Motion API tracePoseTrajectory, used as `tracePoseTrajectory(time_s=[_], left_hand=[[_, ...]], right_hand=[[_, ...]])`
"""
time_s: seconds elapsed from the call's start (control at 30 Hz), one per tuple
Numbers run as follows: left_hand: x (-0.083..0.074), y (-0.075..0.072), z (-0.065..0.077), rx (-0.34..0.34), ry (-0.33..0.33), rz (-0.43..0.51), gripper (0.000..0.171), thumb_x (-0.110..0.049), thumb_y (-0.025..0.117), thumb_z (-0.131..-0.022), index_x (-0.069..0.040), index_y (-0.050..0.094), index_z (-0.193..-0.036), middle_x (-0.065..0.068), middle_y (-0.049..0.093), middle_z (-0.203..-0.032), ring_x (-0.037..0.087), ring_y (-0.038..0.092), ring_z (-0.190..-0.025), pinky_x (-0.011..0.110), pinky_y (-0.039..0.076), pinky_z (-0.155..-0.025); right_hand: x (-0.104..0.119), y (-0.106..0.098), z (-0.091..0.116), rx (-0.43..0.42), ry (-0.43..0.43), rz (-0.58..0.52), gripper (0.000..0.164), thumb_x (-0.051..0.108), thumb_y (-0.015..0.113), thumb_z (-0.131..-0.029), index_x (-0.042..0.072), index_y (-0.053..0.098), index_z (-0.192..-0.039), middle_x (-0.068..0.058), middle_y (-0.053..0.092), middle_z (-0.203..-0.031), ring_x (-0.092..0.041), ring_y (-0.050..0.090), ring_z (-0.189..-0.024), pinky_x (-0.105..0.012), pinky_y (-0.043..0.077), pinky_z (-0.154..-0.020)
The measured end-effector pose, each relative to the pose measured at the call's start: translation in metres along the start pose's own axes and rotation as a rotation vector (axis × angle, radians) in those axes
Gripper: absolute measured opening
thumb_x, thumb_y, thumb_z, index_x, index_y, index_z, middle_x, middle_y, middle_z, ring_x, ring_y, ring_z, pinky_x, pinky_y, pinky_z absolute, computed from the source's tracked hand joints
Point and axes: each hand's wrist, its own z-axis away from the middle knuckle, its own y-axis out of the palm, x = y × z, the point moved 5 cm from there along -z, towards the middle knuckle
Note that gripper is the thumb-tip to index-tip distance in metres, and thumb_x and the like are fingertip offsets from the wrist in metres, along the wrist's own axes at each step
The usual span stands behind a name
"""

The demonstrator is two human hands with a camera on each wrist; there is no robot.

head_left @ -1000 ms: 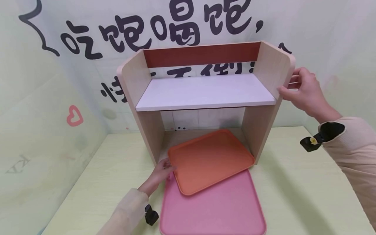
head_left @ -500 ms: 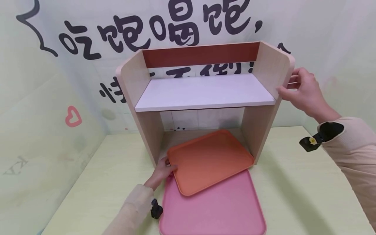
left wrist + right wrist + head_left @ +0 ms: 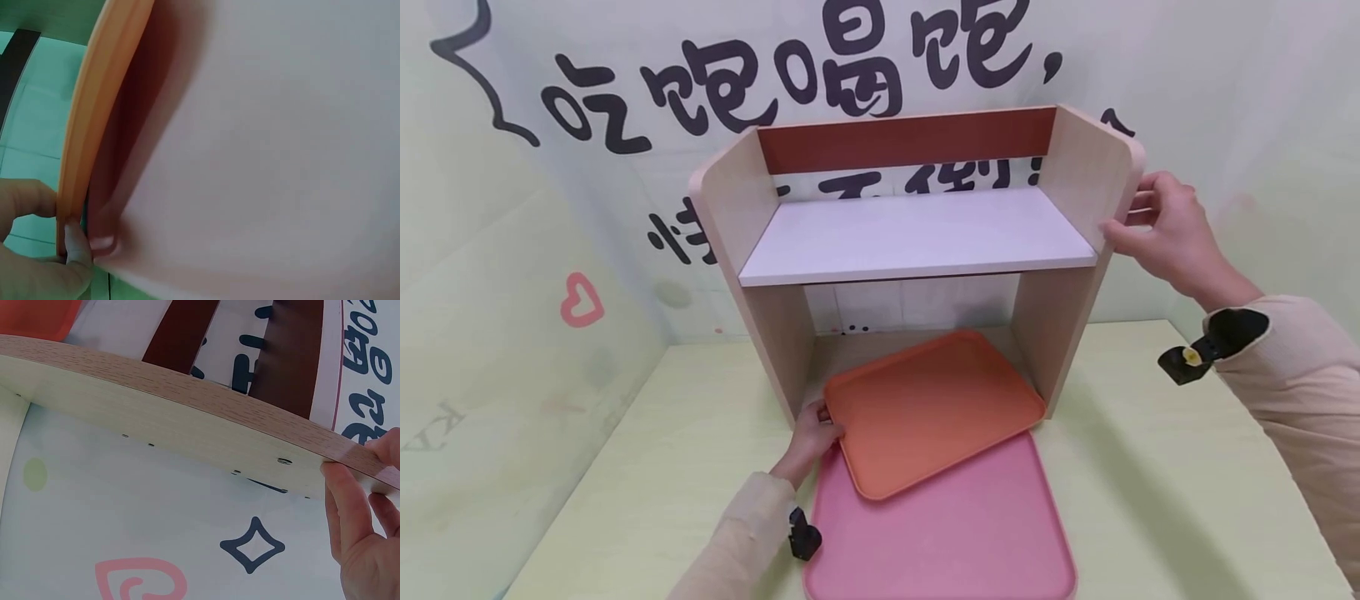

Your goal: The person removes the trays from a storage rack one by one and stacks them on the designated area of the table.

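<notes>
In the head view an orange tray (image 3: 932, 412) lies turned at an angle, its back part inside the lower opening of a small wooden desk shelf (image 3: 917, 237). It overlaps a pink tray (image 3: 955, 533) below it. My left hand (image 3: 812, 433) pinches the orange tray's left edge; the left wrist view shows thumb and finger on either side of its rim (image 3: 94, 119). My right hand (image 3: 1168, 233) grips the front edge of the shelf's right side panel (image 3: 1093, 179), thumb on one face and fingers on the other, as the right wrist view shows.
The shelf stands on a pale yellow table (image 3: 715, 433) against a wall covering (image 3: 602, 175) with large dark lettering. A white middle board (image 3: 917, 237) spans the shelf above the trays. The pink tray reaches toward the table's near side.
My left hand has shifted slightly and settled its pinch on the orange tray's edge. My right hand keeps its place on the shelf, and the trays look unmoved. The head view has shifted slightly.
</notes>
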Motion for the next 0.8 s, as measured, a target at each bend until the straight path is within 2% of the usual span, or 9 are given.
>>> tracePoseTrajectory(time_s=[0.13, 0.17, 0.23, 0.27, 0.37, 0.4, 0.43, 0.6, 0.8], left_hand=[[0.007, 0.000, -0.007, -0.018, 0.113, 0.079, 0.046, 0.012, 0.048, -0.063, 0.013, 0.049, -0.109, 0.022, 0.057, -0.086, 0.021, 0.052, -0.068, 0.028, 0.044, -0.052], [0.012, 0.000, -0.012, -0.005, 0.178, 0.133, 0.044, 0.010, 0.049, -0.064, 0.009, 0.051, -0.108, 0.018, 0.058, -0.085, 0.019, 0.052, -0.068, 0.026, 0.044, -0.051], [0.018, 0.001, -0.016, 0.013, 0.187, 0.192, 0.044, 0.009, 0.048, -0.068, 0.008, 0.048, -0.111, 0.019, 0.058, -0.088, 0.021, 0.054, -0.068, 0.030, 0.046, -0.050], [0.019, 0.001, -0.017, 0.022, 0.177, 0.219, 0.045, 0.008, 0.048, -0.070, 0.007, 0.046, -0.115, 0.021, 0.058, -0.092, 0.021, 0.055, -0.067, 0.032, 0.047, -0.049], [0.014, 0.001, -0.012, 0.005, 0.070, 0.236, 0.054, 0.007, 0.046, -0.077, 0.006, 0.033, -0.129, 0.026, 0.052, -0.109, 0.021, 0.057, -0.069, 0.036, 0.051, -0.052], [0.007, 0.001, -0.006, -0.010, -0.002, 0.213, 0.057, 0.008, 0.045, -0.078, 0.008, 0.028, -0.132, 0.030, 0.048, -0.114, 0.022, 0.057, -0.068, 0.038, 0.051, -0.052], [0.005, 0.000, -0.004, -0.011, -0.022, 0.210, 0.058, 0.008, 0.045, -0.079, 0.008, 0.024, -0.133, 0.032, 0.046, -0.115, 0.021, 0.058, -0.067, 0.037, 0.051, -0.052], [-0.004, 0.000, 0.003, 0.012, -0.062, 0.237, 0.066, 0.012, 0.049, -0.078, 0.006, 0.018, -0.136, 0.035, 0.043, -0.118, 0.014, 0.054, -0.062, 0.026, 0.046, -0.048], [-0.002, 0.001, 0.004, 0.043, -0.126, 0.279, 0.064, 0.008, 0.049, -0.083, 0.002, 0.017, -0.138, 0.031, 0.040, -0.125, 0.017, 0.059, -0.072, 0.030, 0.052, -0.055]], right_hand=[[0.001, 0.001, -0.001, 0.002, -0.004, -0.008, 0.055, 0.025, 0.057, -0.084, -0.001, 0.031, -0.124, -0.019, 0.043, -0.119, -0.033, 0.049, -0.100, -0.030, 0.048, -0.069], [0.001, 0.001, -0.001, 0.002, -0.005, -0.008, 0.055, 0.025, 0.058, -0.084, -0.001, 0.031, -0.124, -0.019, 0.043, -0.118, -0.033, 0.049, -0.100, -0.030, 0.048, -0.070], [0.001, 0.001, -0.001, 0.001, -0.007, -0.007, 0.054, 0.025, 0.058, -0.084, 0.000, 0.031, -0.123, -0.019, 0.043, -0.118, -0.032, 0.049, -0.099, -0.030, 0.048, -0.070], [0.001, 0.001, -0.001, 0.001, -0.007, -0.006, 0.054, 0.025, 0.058, -0.084, 0.000, 0.031, -0.123, -0.019, 0.043, -0.118, -0.032, 0.049, -0.099, -0.030, 0.048, -0.070], [0.001, 0.001, -0.001, 0.001, -0.007, -0.004, 0.054, 0.026, 0.058, -0.083, 0.000, 0.032, -0.123, -0.019, 0.044, -0.118, -0.032, 0.049, -0.099, -0.031, 0.047, -0.071], [0.001, 0.001, -0.001, 0.001, -0.007, -0.003, 0.054, 0.026, 0.058, -0.083, 0.000, 0.032, -0.123, -0.019, 0.044, -0.118, -0.032, 0.049, -0.100, -0.031, 0.047, -0.071], [0.001, 0.001, -0.001, 0.000, -0.007, -0.001, 0.054, 0.026, 0.058, -0.083, 0.000, 0.032, -0.123, -0.019, 0.044, -0.118, -0.033, 0.049, -0.100, -0.031, 0.047, -0.071], [0.002, 0.001, -0.001, -0.001, -0.009, 0.000, 0.054, 0.025, 0.058, -0.083, -0.001, 0.032, -0.123, -0.019, 0.044, -0.118, -0.032, 0.049, -0.099, -0.030, 0.048, -0.070], [0.001, 0.001, 0.000, -0.003, -0.010, 0.001, 0.054, 0.025, 0.058, -0.083, -0.001, 0.032, -0.123, -0.019, 0.044, -0.117, -0.032, 0.049, -0.099, -0.026, 0.049, -0.068]])
